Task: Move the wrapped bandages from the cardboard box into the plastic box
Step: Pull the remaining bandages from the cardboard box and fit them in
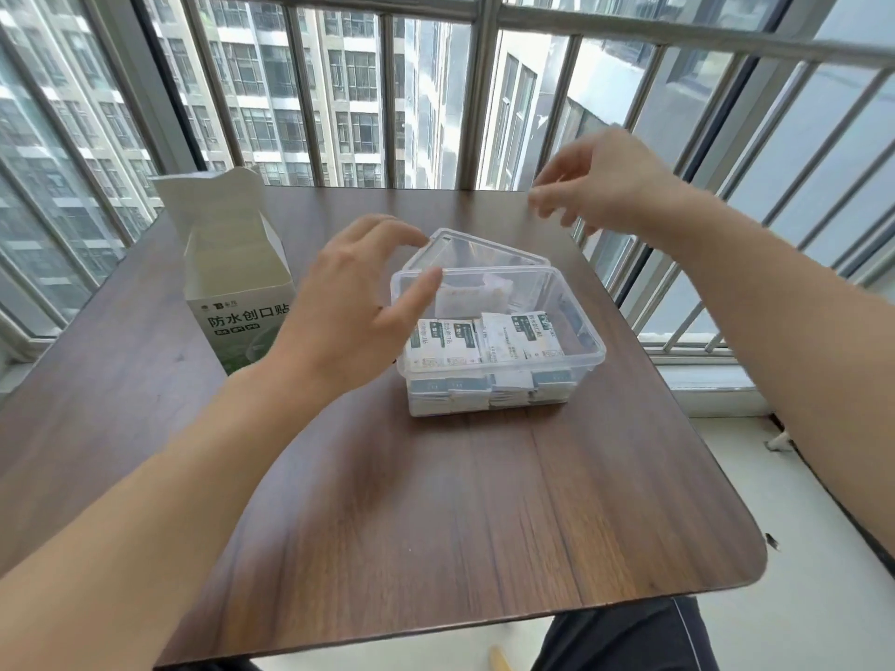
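Left hand (348,302), fingers relaxed, empty, is hovering nearest the plastic box (499,331); cardboard box (232,278) lying at its 9 o'clock. Right hand (595,186) loosely curled, empty.

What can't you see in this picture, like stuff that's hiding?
Head view only:
- Inside of the cardboard box: its own walls hide the bottom, so any bandages left can't be told.
- Near-left corner of the plastic box: the left hand covers it.
- Lid: mostly behind the box.
- Right hand: fingertips blurred.
- Bandages: small print unreadable.
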Action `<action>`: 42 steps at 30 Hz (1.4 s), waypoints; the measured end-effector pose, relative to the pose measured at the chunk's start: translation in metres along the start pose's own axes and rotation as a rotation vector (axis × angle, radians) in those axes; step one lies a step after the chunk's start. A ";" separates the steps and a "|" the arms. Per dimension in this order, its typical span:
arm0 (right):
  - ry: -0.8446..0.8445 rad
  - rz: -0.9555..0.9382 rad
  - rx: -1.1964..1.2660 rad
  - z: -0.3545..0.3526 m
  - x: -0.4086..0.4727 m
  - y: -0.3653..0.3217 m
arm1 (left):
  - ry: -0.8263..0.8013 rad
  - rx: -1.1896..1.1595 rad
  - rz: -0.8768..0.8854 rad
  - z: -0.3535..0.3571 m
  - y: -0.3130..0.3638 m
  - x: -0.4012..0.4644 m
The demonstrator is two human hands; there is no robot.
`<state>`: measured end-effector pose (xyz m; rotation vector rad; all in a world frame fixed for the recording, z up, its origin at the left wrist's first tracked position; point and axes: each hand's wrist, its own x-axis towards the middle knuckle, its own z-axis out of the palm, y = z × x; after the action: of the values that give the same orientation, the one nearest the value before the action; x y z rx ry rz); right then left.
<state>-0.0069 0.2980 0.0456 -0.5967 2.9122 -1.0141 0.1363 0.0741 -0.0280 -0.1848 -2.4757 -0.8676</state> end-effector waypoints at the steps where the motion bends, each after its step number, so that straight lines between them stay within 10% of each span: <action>1: 0.008 0.054 -0.031 0.009 0.005 0.015 | 0.029 -0.033 -0.075 0.003 0.001 0.000; 7: -0.313 0.191 -0.012 0.062 0.010 0.071 | 0.021 -0.252 -0.327 0.016 -0.002 -0.012; 14: -0.313 0.125 0.029 0.070 0.010 0.084 | 0.021 -0.452 -0.486 0.019 -0.010 -0.019; 20: 0.230 -0.145 0.178 0.032 -0.018 0.041 | 0.068 -0.081 -0.038 0.008 0.011 -0.008; 25: -0.443 -0.287 -0.464 0.019 -0.057 -0.025 | -0.466 0.254 0.200 0.014 0.031 0.029; 42: -0.569 -0.132 -0.784 0.032 -0.042 -0.016 | -0.776 0.482 0.116 0.046 0.037 0.046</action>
<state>0.0413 0.2822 0.0248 -0.8991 2.6488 0.3305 0.0882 0.1293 -0.0153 -0.5712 -3.2508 -0.1150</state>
